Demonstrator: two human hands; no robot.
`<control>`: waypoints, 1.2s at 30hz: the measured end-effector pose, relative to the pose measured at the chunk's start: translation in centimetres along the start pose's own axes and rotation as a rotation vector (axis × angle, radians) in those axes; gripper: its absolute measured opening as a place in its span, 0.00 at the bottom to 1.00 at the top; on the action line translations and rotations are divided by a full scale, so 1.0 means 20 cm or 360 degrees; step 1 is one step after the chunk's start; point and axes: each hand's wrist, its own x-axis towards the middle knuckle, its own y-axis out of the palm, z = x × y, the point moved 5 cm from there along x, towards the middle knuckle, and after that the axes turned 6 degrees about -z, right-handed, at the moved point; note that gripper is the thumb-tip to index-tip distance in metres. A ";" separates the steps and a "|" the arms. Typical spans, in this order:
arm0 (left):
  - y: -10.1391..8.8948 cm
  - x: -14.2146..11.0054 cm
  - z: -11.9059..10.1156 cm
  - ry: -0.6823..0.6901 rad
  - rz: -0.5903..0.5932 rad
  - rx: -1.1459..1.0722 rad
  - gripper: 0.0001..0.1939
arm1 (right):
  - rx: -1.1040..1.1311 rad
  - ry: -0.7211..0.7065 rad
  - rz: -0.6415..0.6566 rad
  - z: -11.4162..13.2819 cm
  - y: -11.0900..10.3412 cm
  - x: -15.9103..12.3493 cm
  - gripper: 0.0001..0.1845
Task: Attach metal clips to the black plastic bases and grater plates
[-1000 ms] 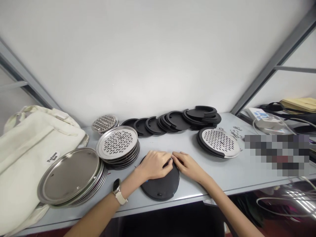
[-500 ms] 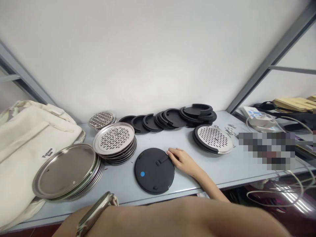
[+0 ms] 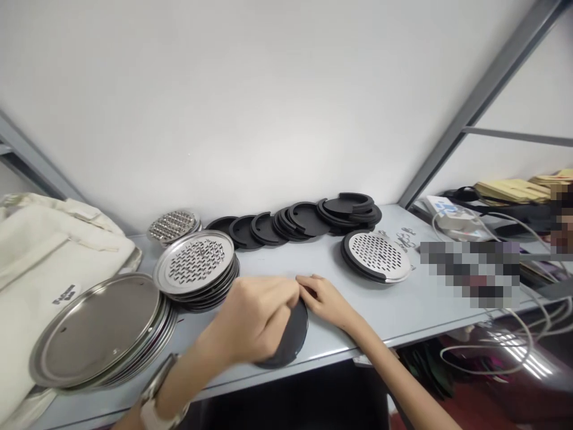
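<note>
A round black disc (image 3: 292,337) lies flat near the front edge of the table, mostly covered by my left hand (image 3: 255,316). That hand, with a watch at its wrist, is curled closed above the disc, its fingertips reaching the disc's right rim. At the same rim my right hand (image 3: 327,303) has thumb and forefinger pinched together, close against the left fingertips. Whatever sits between the fingers of either hand is hidden. Left of the hands stands a stack of metal grater plates (image 3: 197,263). To the right, a perforated metal plate (image 3: 376,251) rests in a black holder.
Metal trays (image 3: 98,328) are stacked at the left, beside a cream cloth bag (image 3: 40,257). A row of black discs (image 3: 308,219) runs along the wall. Small metal rings (image 3: 405,240) lie at the right. A white box (image 3: 450,214) and white cables (image 3: 535,325) are farther right.
My left arm has swung up from the bottom of the view, bringing the left hand over the disc to the right hand. The right hand stays at the rim; a small silver piece showed there earlier.
</note>
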 end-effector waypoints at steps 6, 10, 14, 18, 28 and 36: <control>0.33 0.03 0.20 -0.0062 0.0410 0.0362 0.16 | 0.0056 0.0073 -0.0022 -0.01 0.00 0.00 0.17; 0.44 0.05 0.26 -0.0010 0.0514 0.0311 0.12 | 0.0104 0.0073 -0.0009 -0.01 0.00 0.00 0.17; 0.46 0.06 0.29 -0.0026 0.0455 0.0204 0.11 | 0.0138 0.0051 0.0001 -0.01 0.00 0.00 0.16; 0.45 0.04 0.29 -0.0052 0.0375 0.0127 0.10 | 0.0095 0.0044 0.0008 -0.01 0.01 0.00 0.16; 0.45 0.03 0.29 -0.0088 0.0312 0.0090 0.11 | 0.0063 0.0017 0.0108 -0.03 0.03 0.01 0.17; 0.46 0.04 0.29 -0.0072 0.0324 0.0055 0.09 | 0.0086 0.0018 0.0178 -0.05 0.04 0.02 0.16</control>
